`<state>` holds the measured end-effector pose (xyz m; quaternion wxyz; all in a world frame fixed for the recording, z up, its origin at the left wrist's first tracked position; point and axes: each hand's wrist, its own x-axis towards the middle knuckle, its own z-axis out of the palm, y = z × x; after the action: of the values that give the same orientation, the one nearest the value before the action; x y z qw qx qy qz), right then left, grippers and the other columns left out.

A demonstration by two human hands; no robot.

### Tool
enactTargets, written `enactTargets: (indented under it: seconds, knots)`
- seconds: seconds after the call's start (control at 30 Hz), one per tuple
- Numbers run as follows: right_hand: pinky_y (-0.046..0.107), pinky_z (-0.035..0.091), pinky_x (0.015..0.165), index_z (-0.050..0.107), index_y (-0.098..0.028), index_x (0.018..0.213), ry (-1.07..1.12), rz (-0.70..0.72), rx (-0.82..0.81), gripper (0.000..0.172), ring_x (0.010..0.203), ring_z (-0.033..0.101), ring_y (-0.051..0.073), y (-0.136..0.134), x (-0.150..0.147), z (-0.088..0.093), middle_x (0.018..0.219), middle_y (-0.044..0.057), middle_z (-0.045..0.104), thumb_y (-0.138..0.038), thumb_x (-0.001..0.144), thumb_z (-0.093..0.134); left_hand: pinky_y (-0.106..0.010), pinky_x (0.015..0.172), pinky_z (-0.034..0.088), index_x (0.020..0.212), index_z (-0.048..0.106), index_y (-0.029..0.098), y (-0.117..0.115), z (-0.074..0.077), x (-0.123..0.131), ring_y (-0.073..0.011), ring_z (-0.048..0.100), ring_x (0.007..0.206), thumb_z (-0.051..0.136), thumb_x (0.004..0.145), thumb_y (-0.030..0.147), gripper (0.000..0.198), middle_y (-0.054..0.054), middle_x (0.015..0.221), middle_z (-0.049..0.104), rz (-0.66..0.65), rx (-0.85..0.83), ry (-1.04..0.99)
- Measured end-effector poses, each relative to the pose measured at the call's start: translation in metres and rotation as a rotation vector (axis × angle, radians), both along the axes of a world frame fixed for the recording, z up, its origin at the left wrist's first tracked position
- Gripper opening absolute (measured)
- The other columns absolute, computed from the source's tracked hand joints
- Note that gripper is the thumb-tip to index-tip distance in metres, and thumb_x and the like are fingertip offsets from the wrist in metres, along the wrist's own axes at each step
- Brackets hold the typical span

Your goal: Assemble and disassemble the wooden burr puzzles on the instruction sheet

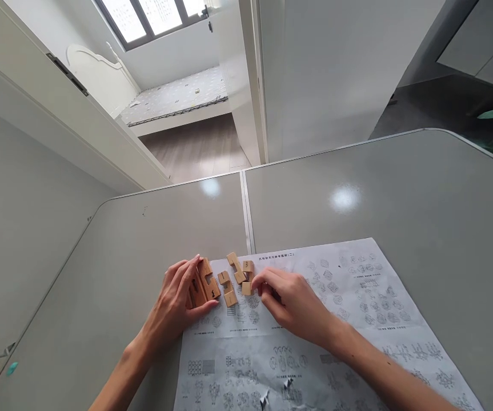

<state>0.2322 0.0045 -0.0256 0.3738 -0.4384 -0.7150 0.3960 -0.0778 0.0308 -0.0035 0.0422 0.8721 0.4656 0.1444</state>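
one left hand (173, 291), one right hand (293, 299), at least five wooden blocks (230, 298), some partly hidden, one printed sheet (310, 345), one table (293, 211), one bed (181, 96) and one window (145, 21) with three visible panes (160, 14) are here.

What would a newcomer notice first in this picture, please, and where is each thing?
Probably the small wooden pieces at lower centre, between the left hand, which holds the leftmost ones, and the right hand, its fingertips at the rightmost. Next comes the large printed sheet beneath the right hand. Then the bright window at the top, left of centre, above a bed.
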Motion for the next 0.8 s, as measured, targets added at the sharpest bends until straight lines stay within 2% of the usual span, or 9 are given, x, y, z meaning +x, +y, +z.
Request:
enactTargets:
  seconds: [0.3, 0.5, 0.7, 0.8]
  knots:
    - [0.025, 0.040, 0.061, 0.065, -0.023, 0.097, 0.001, 0.002, 0.002, 0.024, 0.064, 0.057, 0.014, 0.000, 0.000, -0.002, 0.086, 0.000, 0.070, -0.004, 0.091, 0.051, -0.057, 0.110, 0.057, 0.174, 0.016, 0.030, -0.004, -0.003, -0.002, -0.0392, 0.055, 0.136, 0.071, 0.098, 0.053, 0.097, -0.018, 0.148, 0.061, -0.044, 0.062, 0.015]
    - [0.026, 0.040, 0.060, 0.065, -0.022, 0.096, 0.001, 0.003, -0.008, 0.023, 0.062, 0.054, 0.013, 0.000, 0.000, -0.001, 0.086, 0.000, 0.069, -0.005, 0.093, 0.050, -0.056, 0.108, 0.057, 0.174, 0.015, 0.028, -0.005, 0.011, 0.003, -0.0394, 0.057, 0.134, 0.071, 0.098, 0.053, 0.098, -0.019, 0.149, 0.061, -0.069, 0.098, 0.031]
    - [0.027, 0.041, 0.060, 0.066, -0.023, 0.095, 0.013, -0.002, -0.017, 0.022, 0.063, 0.056, 0.014, 0.000, 0.000, 0.000, 0.085, 0.001, 0.070, -0.007, 0.093, 0.049, -0.057, 0.107, 0.057, 0.174, 0.017, 0.025, -0.012, 0.034, 0.035, -0.0400, 0.056, 0.134, 0.067, 0.098, 0.063, 0.098, -0.021, 0.147, 0.063, -0.146, 0.156, -0.067]
    - [0.028, 0.045, 0.061, 0.067, -0.023, 0.093, 0.117, -0.026, -0.133, 0.018, 0.064, 0.057, 0.015, 0.003, 0.002, 0.007, 0.082, 0.001, 0.069, -0.014, 0.096, 0.052, -0.058, 0.106, 0.058, 0.174, 0.015, 0.024, -0.016, 0.037, 0.062, -0.0410, 0.055, 0.136, 0.067, 0.095, 0.068, 0.104, -0.022, 0.147, 0.062, -0.219, 0.122, -0.137]
